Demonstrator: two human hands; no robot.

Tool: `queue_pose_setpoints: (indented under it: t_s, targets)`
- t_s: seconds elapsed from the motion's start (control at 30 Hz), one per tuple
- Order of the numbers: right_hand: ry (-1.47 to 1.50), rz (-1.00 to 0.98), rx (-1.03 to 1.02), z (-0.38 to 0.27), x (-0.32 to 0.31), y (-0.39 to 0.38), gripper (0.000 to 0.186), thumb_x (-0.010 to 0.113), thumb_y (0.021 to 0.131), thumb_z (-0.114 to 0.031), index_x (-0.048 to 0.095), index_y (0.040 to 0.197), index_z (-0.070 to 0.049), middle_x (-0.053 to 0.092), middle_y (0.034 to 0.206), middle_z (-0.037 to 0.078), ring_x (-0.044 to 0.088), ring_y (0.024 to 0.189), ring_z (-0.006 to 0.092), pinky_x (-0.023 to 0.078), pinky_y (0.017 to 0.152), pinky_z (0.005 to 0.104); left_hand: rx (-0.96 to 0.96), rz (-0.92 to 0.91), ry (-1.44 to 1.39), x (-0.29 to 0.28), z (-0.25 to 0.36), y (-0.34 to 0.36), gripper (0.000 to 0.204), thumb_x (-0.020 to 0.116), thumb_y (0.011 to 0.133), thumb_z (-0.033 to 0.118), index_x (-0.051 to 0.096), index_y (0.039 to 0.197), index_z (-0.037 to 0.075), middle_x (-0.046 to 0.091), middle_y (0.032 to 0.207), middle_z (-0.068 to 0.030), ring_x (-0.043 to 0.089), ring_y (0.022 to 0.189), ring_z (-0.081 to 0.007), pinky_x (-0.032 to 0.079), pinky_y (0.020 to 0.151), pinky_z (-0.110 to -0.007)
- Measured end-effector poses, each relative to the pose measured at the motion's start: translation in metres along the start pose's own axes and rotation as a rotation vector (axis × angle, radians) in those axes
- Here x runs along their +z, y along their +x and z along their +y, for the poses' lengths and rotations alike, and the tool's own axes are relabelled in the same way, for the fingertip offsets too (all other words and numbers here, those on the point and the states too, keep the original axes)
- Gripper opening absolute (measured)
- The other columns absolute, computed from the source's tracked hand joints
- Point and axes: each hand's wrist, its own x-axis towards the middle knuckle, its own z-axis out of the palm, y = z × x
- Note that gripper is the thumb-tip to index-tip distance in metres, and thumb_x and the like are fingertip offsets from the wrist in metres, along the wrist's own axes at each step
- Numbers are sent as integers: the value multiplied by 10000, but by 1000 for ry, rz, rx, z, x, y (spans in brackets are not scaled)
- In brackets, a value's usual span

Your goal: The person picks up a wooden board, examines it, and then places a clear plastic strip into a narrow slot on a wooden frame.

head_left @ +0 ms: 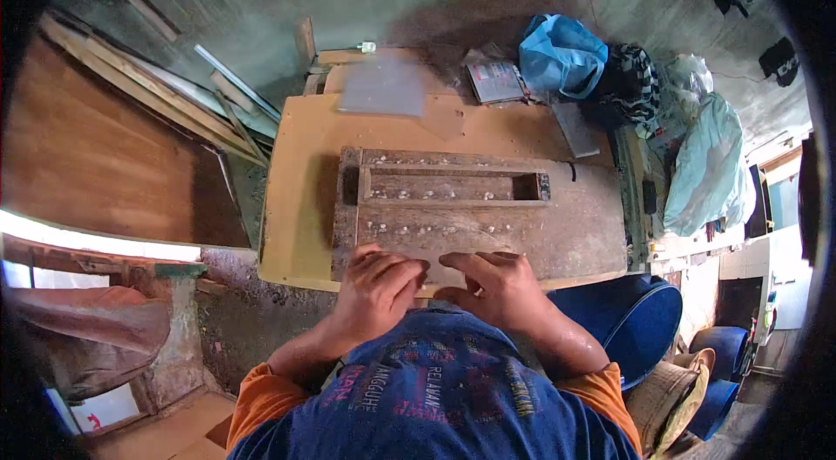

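Observation:
My left hand (374, 286) is at the front edge of the worktable (300, 199), its fingers curled in toward the thumb. Close by on the right, my right hand (492, 286) has its fingers bent and pressed together in the same way. The fingertips of the two hands face each other with a small gap between them. Whatever they pinch, if anything, is too small or hidden to make out. Just beyond them lies a worn wooden board (575, 238). On it sits a long, narrow wooden frame (453, 206), with small white bits scattered in and around it.
A stack of pale translucent sheets (383, 90) lies at the table's back. Behind are a printed packet (496, 81), a blue bag (564, 55) and a pale green plastic bag (710, 168). Wooden panels (113, 129) lean at left. A blue barrel (631, 329) stands right of the table.

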Motion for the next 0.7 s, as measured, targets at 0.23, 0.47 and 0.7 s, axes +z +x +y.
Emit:
queue_pose_setpoints:
  t_s: [0.23, 0.47, 0.7]
  targets:
    - [42, -292, 148, 64, 0, -26, 137, 700, 803, -176, 706, 895, -74, 693, 876, 106, 672, 776, 300, 528, 677, 383, -37, 127, 24, -22, -25, 15, 132, 685, 811, 78, 659, 940, 86, 663, 802, -59, 630, 738, -242, 431, 742, -381]
    - [-358, -181, 378, 117, -32, 15, 164, 619, 882, -187, 687, 947, -53, 686, 957, 132, 664, 879, 307, 517, 753, 391, -77, 85, 233, -48, -84, 63, 81, 635, 863, 112, 657, 923, 62, 682, 855, -77, 638, 805, -254, 425, 777, -385]
    - [-632, 655, 16, 94, -59, 33, 174, 647, 853, -89, 690, 1021, -104, 679, 948, 70, 639, 945, 255, 425, 908, 402, 187, 598, 447, -56, -77, 65, 133, 707, 804, 85, 687, 935, 96, 665, 949, -30, 632, 966, -263, 404, 871, -414]
